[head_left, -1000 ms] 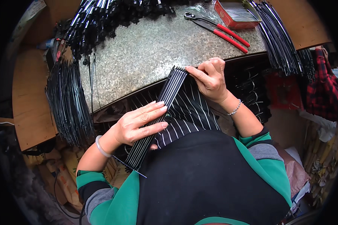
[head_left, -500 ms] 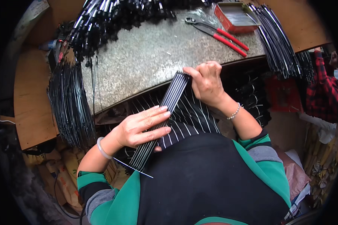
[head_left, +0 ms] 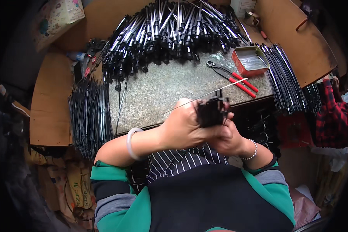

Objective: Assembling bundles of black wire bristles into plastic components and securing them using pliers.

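In front of my chest, both hands are closed around a bundle of slim black rods, whose blunt dark end points up toward me. My left hand wraps its left side, and my right hand grips it from below right. Motion blurs the bundle's end and the fingertips, and the rest of its length is hidden by my hands. A thin pale wire sticks out slantwise across the bundle's far side, from my left knuckles up toward the pliers; where it is held cannot be seen.
Red-handled pliers lie on the speckled worktop beside a red tin of thin wires. A big heap of black-and-silver rods fills the back. Dark rod bundles hang over the left and right edges.
The bundle has swung from lying slanted across my lap to end-on before me. My left hand has moved up and right, beside my right hand. The wire has come up with it.
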### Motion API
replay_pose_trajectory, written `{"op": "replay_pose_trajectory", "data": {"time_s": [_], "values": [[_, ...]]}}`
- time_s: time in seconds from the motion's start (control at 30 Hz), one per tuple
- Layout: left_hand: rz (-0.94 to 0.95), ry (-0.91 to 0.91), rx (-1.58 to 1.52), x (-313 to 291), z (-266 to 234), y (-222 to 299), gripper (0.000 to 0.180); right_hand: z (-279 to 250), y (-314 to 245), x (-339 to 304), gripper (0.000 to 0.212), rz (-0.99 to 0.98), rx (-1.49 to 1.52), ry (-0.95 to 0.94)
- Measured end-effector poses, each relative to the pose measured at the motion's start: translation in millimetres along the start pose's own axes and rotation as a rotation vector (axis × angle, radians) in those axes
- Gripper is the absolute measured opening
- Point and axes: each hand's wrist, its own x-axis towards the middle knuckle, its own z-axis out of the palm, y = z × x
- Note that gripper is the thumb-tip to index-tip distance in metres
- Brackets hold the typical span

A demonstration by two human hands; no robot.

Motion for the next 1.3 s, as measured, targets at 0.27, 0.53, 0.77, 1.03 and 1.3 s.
{"op": "replay_pose_trajectory", "data": {"time_s": [0.27, 0.53, 0.77, 1.03, 1.3], "values": [[-0.503, 0.685, 1.052, 64, -164, -106, 0.067, -9, 32, -12, 0.025, 0.141, 0.367, 0.045], [-0.779, 0.87, -0.094, 78, -264, -184, 0.023, -11, 29, -16, 0.032, 0.237, 0.359, 0.112], [-0.142, 0.737, -0.736, 34, -120, -76, 0.022, -17, 37, -21, 0.029, 0.195, 0.404, 0.198], [0.033, 0.901, -0.55, -23, -98, -19, 0.031, -5, 29, -2, 0.022, 0.217, 0.313, 0.137], [0.084, 0.768, -0.014, -58, -36, -4, 0.039, 15, 28, 1, 0.023, 0.201, 0.307, 0.072]]}}
